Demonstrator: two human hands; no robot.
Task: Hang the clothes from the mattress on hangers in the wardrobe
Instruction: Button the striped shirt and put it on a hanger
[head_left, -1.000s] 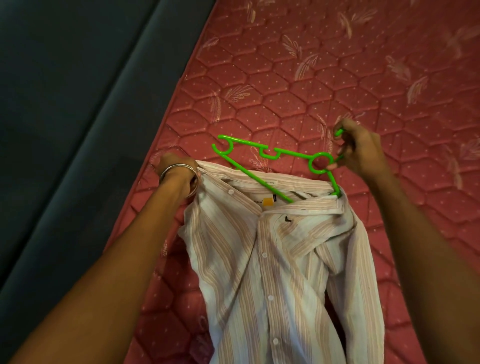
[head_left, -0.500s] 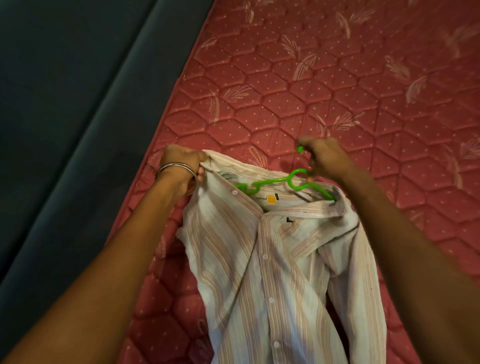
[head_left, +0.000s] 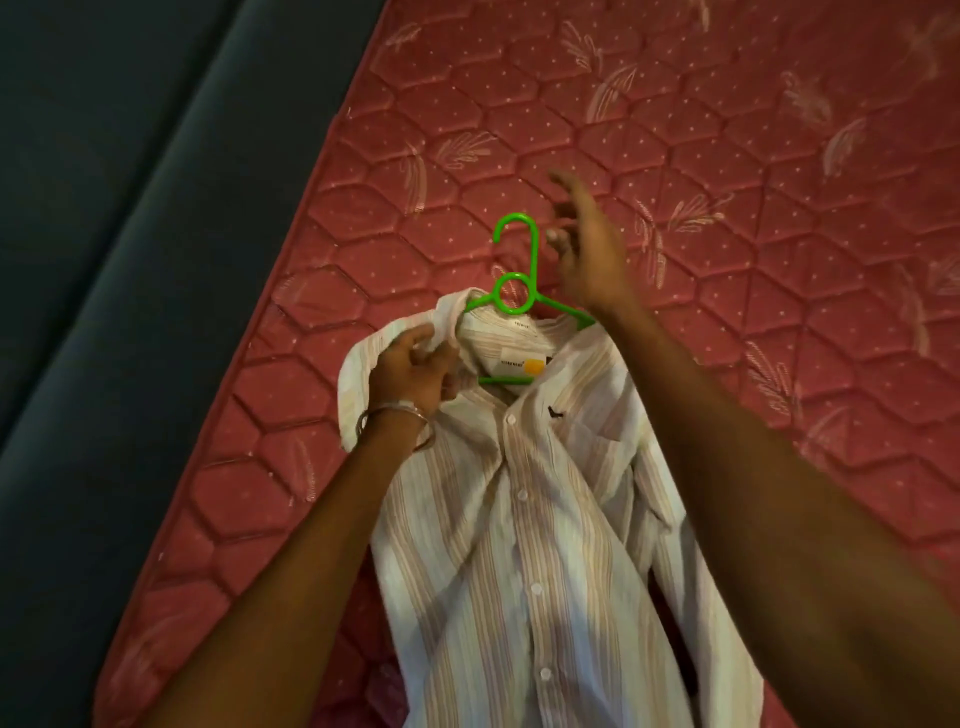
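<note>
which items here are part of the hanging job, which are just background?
In the job:
- striped shirt, lying on the mattress
- green hanger, inside the shirt's neck, hook sticking out
- left hand, gripping the collar
- right hand, fingers loose, beside the hook

Background:
- dark floor beside the mattress
- bangle on the left wrist

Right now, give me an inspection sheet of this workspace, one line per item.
Surface: red quilted mattress, bare around the shirt.
Job's things: striped shirt lying buttoned; green hanger inside the collar, hook sticking out.
Clutter: nothing seen.
Hands: left hand grips the collar; right hand open, blurred, beside the hook.
Cables: nothing seen.
Surroundings: dark floor left of the mattress; wardrobe not in view.
</note>
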